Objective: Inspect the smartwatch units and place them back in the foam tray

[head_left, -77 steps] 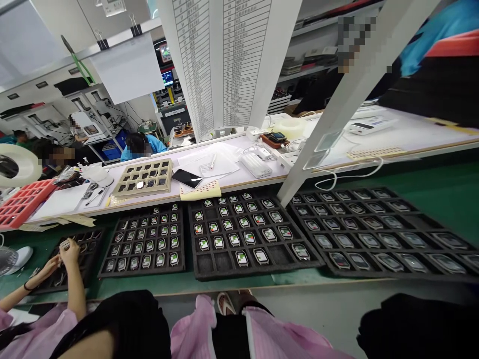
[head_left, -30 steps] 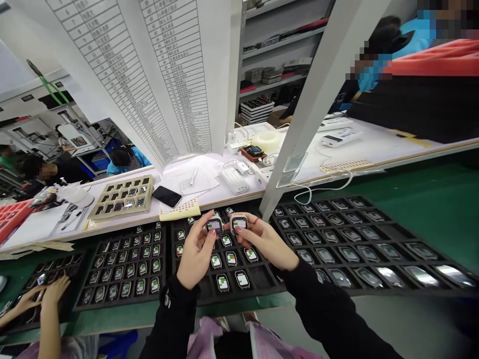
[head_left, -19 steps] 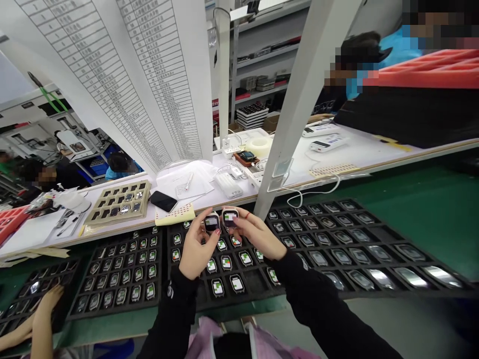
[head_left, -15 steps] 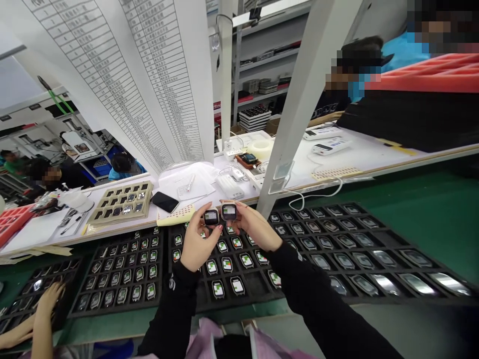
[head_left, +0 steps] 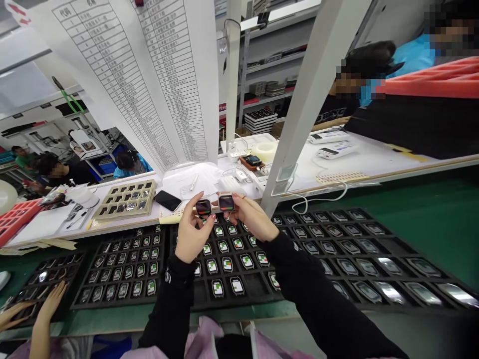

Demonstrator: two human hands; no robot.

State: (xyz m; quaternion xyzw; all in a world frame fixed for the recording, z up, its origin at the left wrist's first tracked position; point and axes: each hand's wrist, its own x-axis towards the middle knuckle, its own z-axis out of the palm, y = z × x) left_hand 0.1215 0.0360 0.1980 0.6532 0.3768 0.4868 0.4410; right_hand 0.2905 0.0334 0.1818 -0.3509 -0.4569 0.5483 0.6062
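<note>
My left hand (head_left: 192, 232) is closed around the edges of a smartwatch body (head_left: 204, 208), its dark screen showing a bit of red and green. A second smartwatch body (head_left: 226, 203), with a similar lit screen, is pinched in my right hand (head_left: 252, 217). The two watches are held side by side, faces up, above a black foam tray (head_left: 258, 286). Several watches with white and green screens lie in that tray's slots, such as one watch (head_left: 237, 285) near the front. No straps show on either held watch.
More black trays of watches lie left (head_left: 116, 271) and right (head_left: 352, 244). On the shelf behind are a phone (head_left: 168, 200), a beige tray (head_left: 125, 199) and white chargers. A grey post (head_left: 299, 109) rises at right. A co-worker's hands (head_left: 48, 304) work at far left.
Both hands have moved slightly left and up with their watches. The watch screens have changed from a pale list to a dark display with coloured bits. The co-worker's hands have moved apart.
</note>
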